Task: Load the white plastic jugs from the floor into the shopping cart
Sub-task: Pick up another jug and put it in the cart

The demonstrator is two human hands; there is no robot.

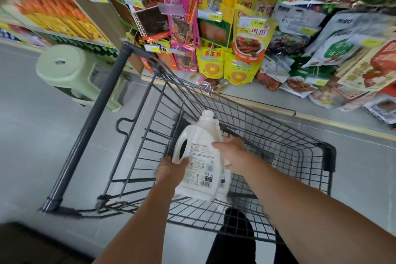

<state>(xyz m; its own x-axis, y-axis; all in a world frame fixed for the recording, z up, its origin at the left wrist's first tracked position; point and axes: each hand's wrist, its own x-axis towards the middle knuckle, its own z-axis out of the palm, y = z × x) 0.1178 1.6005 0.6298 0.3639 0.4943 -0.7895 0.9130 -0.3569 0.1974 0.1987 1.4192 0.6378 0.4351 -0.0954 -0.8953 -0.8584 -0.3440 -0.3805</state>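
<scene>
A white plastic jug (198, 156) with a printed label and a barcode is inside the dark wire shopping cart (278, 135). It stands tilted, cap pointing away from me. My left hand (171, 169) grips its lower left side under the handle hole. My right hand (230, 151) rests on its right side, fingers on the label. A second white jug (224, 180) stands right behind it, mostly hidden.
A pale green plastic stool (70, 75) stands on the floor left of the cart, beyond its grey handle bar (90, 126). Hanging snack packets (235, 38) fill the rack past the cart. Shelves (53, 17) run along the left. My dark trouser leg (233, 238) shows below the cart.
</scene>
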